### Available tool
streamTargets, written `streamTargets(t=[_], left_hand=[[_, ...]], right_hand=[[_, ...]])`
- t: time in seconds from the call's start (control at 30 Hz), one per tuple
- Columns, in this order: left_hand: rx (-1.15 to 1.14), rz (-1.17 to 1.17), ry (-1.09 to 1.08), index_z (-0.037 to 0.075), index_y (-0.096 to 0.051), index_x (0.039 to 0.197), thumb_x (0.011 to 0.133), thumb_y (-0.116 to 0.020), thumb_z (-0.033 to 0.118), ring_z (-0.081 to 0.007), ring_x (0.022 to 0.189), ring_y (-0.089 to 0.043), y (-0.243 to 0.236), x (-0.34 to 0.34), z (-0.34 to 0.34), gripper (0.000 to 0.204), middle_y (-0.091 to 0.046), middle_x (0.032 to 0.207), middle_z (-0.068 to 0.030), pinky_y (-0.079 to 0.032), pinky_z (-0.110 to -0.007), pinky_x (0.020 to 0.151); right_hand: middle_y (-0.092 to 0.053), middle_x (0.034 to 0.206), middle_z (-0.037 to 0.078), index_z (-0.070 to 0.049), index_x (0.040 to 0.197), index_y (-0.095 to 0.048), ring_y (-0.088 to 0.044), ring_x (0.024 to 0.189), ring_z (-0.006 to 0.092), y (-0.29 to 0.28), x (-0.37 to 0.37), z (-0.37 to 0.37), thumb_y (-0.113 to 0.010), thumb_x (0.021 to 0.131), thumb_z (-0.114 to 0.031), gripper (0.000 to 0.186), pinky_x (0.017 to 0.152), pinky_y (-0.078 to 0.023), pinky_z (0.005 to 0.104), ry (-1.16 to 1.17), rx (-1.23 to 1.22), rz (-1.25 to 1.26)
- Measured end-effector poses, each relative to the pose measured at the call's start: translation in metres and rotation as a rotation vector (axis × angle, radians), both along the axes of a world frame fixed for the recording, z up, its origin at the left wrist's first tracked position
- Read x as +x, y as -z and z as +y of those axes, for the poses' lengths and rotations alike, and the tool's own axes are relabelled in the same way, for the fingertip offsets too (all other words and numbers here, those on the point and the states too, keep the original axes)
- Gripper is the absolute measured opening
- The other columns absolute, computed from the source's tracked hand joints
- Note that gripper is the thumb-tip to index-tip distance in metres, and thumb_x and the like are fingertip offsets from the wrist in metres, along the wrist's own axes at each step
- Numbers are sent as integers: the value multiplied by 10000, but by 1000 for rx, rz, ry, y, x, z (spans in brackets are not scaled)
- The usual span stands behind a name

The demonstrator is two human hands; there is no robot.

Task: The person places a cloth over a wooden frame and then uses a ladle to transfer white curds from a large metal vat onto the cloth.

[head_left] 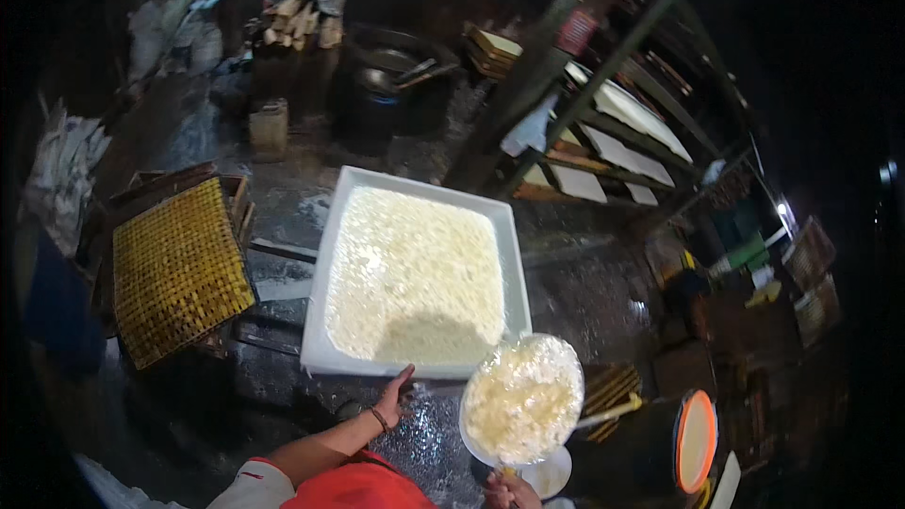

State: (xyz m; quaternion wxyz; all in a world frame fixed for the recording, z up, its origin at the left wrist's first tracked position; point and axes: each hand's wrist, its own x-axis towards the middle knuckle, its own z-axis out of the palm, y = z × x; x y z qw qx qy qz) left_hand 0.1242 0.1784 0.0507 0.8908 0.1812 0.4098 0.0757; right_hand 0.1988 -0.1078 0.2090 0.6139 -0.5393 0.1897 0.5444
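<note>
A large white square tub [517, 254] holds pale, lumpy, wet curds [415, 269] in front of me. My left hand [391, 402], fingers stretched out, is at the tub's near edge, its fingertips at the outer wall. My right hand [512, 490], partly cut off by the lower edge of the picture, is closed at the near end of a round white scoop [464, 429]. Heaped with curds, the scoop is beside the tub's near right corner. Its grip is mostly hidden by my fingers. A smaller pale round vessel [549, 474] shows below the scoop.
A yellow woven bamboo mat [179, 269] lies on wooden frames at left. Behind the tub, a dark cauldron [401, 52] has ladles across it. Slanting wooden racks [613, 123] with white slabs stand at far right. An orange-rimmed container [696, 441] is at near right.
</note>
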Motion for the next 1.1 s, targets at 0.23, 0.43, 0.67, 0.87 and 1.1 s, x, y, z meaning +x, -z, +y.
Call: streamTargets(t=[0.23,0.43,0.67,0.87,1.1], left_hand=[[-171,-109,-133,144,-622,1048,870,-564,310,-178,764,-599,23,10,14,250,-631,869,-32,-511,-390,614],[-233,-72,-41,160,-589,1081,833,-630,363,-196,832,-602,44,17,9,323,-609,884,-31,-490,-376,687],[-211,-59,-54,153,-565,1116,890,-547,314,-158,935,-573,64,11,1,277,-605,1029,-5,-509,-386,663],[-91,-220,-262,113,-553,1126,928,-499,288,-176,799,-593,69,-2,-3,270,-624,956,-26,-534,-344,706],[-19,-149,-54,88,-504,1208,911,-524,323,-217,913,-609,76,-4,0,380,-608,1085,-84,-517,-383,792]], right_hand=[[-396,599,-19,-9,865,-498,-373,452,64,85,102,196,-480,924,-137,142,417,-354,226,-395,295,262],[-410,646,-21,-44,830,-462,-386,487,56,90,128,293,-446,940,-98,123,400,-344,193,-499,166,424],[-425,652,-45,-13,963,-499,-385,465,50,116,102,342,-471,963,-184,173,418,-360,190,-527,277,564],[-412,561,-30,-65,776,-418,-391,385,51,96,40,388,-391,986,-186,244,294,-331,185,-429,642,1227],[-438,533,2,-11,929,-511,-402,357,69,57,17,294,-557,877,-135,142,282,-337,225,-906,676,-96]])
